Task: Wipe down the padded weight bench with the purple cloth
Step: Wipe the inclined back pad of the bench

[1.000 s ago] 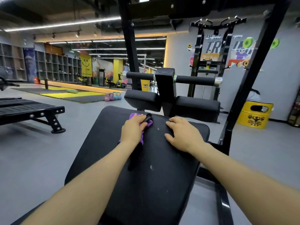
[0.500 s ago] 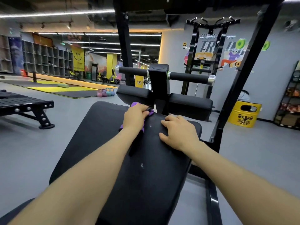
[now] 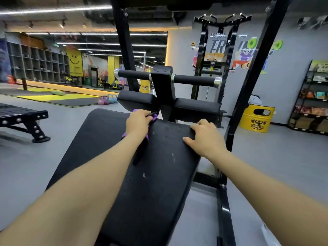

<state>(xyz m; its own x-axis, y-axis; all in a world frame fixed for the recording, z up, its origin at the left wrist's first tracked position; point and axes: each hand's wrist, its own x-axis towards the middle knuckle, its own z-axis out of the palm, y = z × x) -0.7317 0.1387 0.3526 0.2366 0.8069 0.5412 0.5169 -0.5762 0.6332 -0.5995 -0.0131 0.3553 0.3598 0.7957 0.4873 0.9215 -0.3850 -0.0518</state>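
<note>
The black padded bench (image 3: 156, 174) slopes away from me and fills the middle of the head view, with small pale specks on its surface. My left hand (image 3: 137, 124) grips the purple cloth (image 3: 154, 116) at the far top edge of the pad, along the centre seam; most of the cloth is hidden under the hand. A bit of purple also shows below the wrist. My right hand (image 3: 206, 137) rests on the pad's upper right corner, fingers curled over its far edge.
Black knee pads (image 3: 197, 107) and a foam roller bar (image 3: 193, 80) stand just beyond the bench top. Black frame uprights (image 3: 255, 71) rise on the right. A yellow drum (image 3: 257, 119), a shelf, a low black bench (image 3: 21, 116) at left, and kettlebells (image 3: 107, 99) stand around.
My left hand has pushed the cloth up to the pad's far edge. My right hand has slid right to the pad's corner. The camera has come closer.
</note>
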